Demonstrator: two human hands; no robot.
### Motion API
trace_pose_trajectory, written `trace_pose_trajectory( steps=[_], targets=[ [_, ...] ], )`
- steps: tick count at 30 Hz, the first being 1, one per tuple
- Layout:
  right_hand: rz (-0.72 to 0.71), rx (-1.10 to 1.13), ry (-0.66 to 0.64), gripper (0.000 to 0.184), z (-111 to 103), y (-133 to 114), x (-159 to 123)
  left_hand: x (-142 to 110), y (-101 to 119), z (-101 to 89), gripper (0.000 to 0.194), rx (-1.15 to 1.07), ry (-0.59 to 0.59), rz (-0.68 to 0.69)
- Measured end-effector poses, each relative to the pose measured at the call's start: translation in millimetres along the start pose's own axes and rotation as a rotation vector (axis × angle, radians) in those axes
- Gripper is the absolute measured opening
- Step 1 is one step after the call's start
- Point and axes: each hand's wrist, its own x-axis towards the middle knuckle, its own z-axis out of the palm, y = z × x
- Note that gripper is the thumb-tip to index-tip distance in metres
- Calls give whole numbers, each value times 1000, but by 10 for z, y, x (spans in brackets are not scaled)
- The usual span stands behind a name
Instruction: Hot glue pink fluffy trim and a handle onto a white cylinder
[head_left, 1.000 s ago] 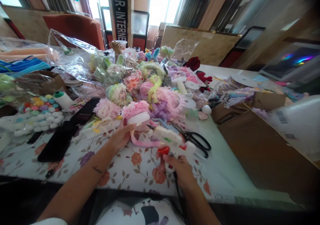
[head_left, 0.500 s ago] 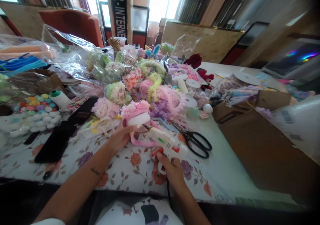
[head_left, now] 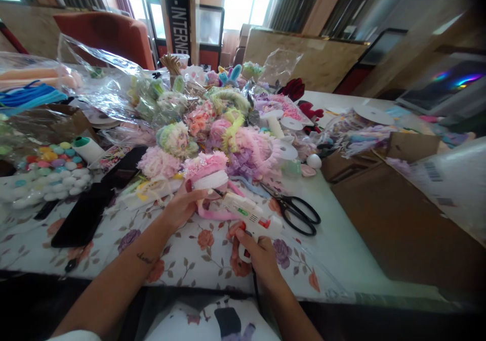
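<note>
Currently the pink piece (head_left: 207, 171) lay in your left hand's (head_left: 183, 207) pinch, up and left of your right hand (head_left: 256, 252), which was wrapped round the glue gun (head_left: 246, 212), its long axis slanting toward the piece, above the flowered cloth (head_left: 170, 260), scissors (head_left: 298, 212) just beyond.

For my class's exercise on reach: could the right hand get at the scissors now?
Probably not right away: the right hand is gripping the glue gun. Otherwise the way looks free; the scissors lie close by, handles uncovered.
</note>
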Motion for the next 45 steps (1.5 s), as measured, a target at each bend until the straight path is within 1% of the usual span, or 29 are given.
trace_pose_trajectory(
  steps=[5,14,17,23,26,31,38,41,45],
  targets=[
    [-13,-23,-3,39,4,9,9,6,1,13,61,13,-13,1],
    [-1,-51,53,40,22,-7,-12,11,-3,3,64,21,-21,17],
    [-26,-64,69,41,6,12,0,17,-12,-8,65,13,-23,20],
    [-20,-35,61,43,-14,43,21,24,-19,-10,62,22,-25,42],
    [-13,-39,63,44,-5,35,19,17,-9,-7,60,20,-21,25],
    [7,-41,77,44,17,19,11,5,-6,-8,58,14,19,-11],
    [-25,-40,70,42,3,29,17,19,-20,-8,58,24,-22,31],
    [-10,-19,71,41,5,35,15,20,-13,-2,57,32,-18,23],
    [-14,-21,110,42,20,43,3,20,-1,9,58,33,-15,35]
  ],
)
